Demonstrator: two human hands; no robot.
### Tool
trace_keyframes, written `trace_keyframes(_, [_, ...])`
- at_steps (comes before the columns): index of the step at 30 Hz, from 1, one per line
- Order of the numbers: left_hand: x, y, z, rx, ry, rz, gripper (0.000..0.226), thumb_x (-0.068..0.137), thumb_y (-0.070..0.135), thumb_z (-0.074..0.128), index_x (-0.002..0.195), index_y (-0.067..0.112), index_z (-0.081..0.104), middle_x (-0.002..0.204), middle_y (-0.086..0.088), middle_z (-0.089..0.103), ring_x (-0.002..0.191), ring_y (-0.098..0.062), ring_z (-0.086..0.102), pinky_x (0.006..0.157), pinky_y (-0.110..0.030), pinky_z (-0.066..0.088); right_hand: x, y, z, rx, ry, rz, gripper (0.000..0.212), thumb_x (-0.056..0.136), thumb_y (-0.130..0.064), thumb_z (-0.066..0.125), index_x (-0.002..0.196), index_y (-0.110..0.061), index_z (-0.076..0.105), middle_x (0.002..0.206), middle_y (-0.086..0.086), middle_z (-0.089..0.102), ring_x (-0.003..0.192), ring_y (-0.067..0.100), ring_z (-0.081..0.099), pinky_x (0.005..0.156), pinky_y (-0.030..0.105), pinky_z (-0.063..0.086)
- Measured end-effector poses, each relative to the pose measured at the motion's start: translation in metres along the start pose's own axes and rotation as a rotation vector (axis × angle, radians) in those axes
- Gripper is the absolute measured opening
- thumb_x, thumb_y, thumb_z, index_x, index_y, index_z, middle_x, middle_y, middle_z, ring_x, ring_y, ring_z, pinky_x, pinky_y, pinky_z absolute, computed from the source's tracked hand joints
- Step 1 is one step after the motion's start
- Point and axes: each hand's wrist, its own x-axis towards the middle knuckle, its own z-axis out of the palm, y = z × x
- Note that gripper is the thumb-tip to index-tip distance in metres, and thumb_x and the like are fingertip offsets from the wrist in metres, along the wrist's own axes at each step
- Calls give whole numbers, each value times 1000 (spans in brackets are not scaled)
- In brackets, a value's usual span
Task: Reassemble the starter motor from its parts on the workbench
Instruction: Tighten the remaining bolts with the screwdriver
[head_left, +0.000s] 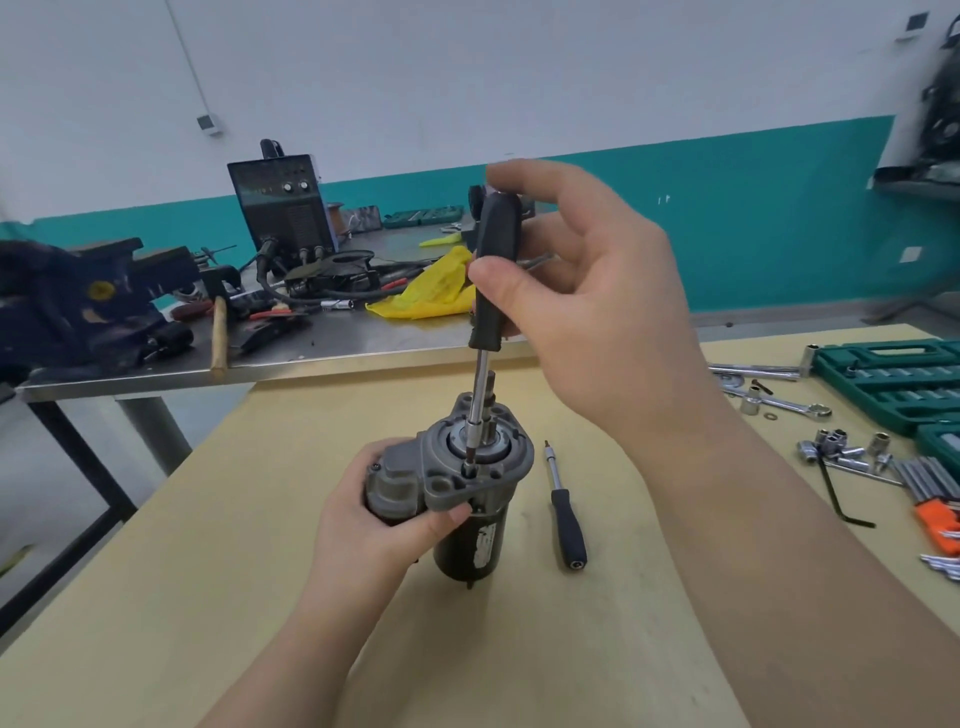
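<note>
A starter motor (457, 499) stands upright on a pale wooden workbench (260, 545), its grey cast-metal nose housing on top and its black cylindrical body, bearing a pale label, below. The housing's flange shows round mounting holes, and a short shaft rises from a ringed opening at its centre. The left hand (374, 514) grips the motor from the left, fingers curled round the smaller cylinder on its side and thumb pressed against the flange's near edge. Above the motor, the right hand (587, 291) pinches the black handle of a screwdriver (491, 291) between thumb and fingertips; the steel shank runs down, slightly tilted, to a fastener on the housing's top face. A second black-handled driver (566, 514) lies flat just right of the motor. Farther right of the motor are loose sockets (836, 447), wrenches (779, 402), hex keys (930, 480) and a green socket case (893, 379). Behind the motor, a steel table (363, 343) carries a welder (283, 208), a yellow cloth (436, 291), a hammer (221, 332) and a dark vise (72, 301).
</note>
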Motion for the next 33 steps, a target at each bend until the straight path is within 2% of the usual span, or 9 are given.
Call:
trace_keyframes(5, [0, -1, 1, 4, 4, 10, 63, 56, 45, 96, 114, 38, 73, 102, 1, 81, 76, -5, 73, 58, -19, 55, -5, -6, 7, -273, 120, -60, 39, 94, -26, 77, 129, -35, 64, 84, -22, 67, 80, 9, 72, 80, 39, 64])
trace_keyframes(11, [-2, 0, 6, 43, 21, 29, 66, 56, 48, 95, 116, 38, 72, 103, 4, 82, 79, -5, 74, 58, -17, 54, -10, -8, 12, -496, 253, -184, 32, 92, -25, 75, 121, -23, 62, 85, -8, 66, 74, 18, 65, 69, 39, 58])
trace_keyframes(13, [-2, 0, 7, 47, 29, 30, 69, 55, 49, 95, 118, 39, 72, 104, 5, 82, 82, -6, 75, 58, -17, 54, -7, -7, 9, -421, 185, -132, 34, 94, -29, 76, 125, -27, 62, 89, -16, 65, 80, 11, 67, 75, 36, 59])
trace_keyframes(16, [-3, 1, 6, 44, 31, 29, 67, 54, 50, 95, 116, 42, 72, 105, 5, 81, 85, -5, 76, 58, -18, 55, -1, -3, 0, -198, 28, 5, 41, 97, -27, 73, 135, -32, 60, 112, -20, 70, 103, 7, 71, 92, 36, 62])
trace_keyframes(19, [-3, 1, 4, 48, 21, 32, 64, 54, 48, 96, 113, 43, 72, 106, 7, 81, 89, -8, 77, 60, -18, 57, 2, 0, -5, -30, -50, 42, 44, 97, -13, 69, 136, -31, 61, 114, -7, 74, 95, 14, 77, 84, 41, 66])
trace_keyframes(24, [-1, -1, 1, 93, -22, 51, 74, 50, 41, 98, 118, 41, 70, 113, 8, 81, 100, -10, 78, 71, -24, 63, -2, 3, 2, -302, 135, -92, 41, 90, -25, 79, 126, -36, 62, 80, -14, 66, 72, 10, 69, 67, 24, 59])
trace_keyframes(28, [0, -4, 0, 127, -28, 67, 76, 46, 40, 99, 116, 44, 69, 112, 10, 81, 101, -9, 78, 74, -23, 62, -1, 4, 4, -264, 115, -51, 39, 94, -34, 76, 130, -36, 61, 99, -17, 68, 88, 8, 71, 76, 30, 62])
trace_keyframes(30, [0, -4, -1, 146, -30, 75, 74, 47, 41, 98, 114, 46, 68, 111, 12, 81, 100, -6, 77, 73, -22, 61, 1, 4, 2, -124, 50, 11, 38, 99, -27, 70, 135, -33, 61, 112, -15, 71, 96, 9, 73, 81, 33, 66])
trace_keyframes(33, [0, -4, -1, 167, -23, 79, 74, 48, 42, 97, 115, 46, 68, 111, 14, 80, 99, -4, 77, 71, -19, 61, 1, 5, 0, -27, 6, 34, 42, 100, -13, 67, 137, -30, 60, 113, -8, 73, 89, 14, 78, 78, 36, 67])
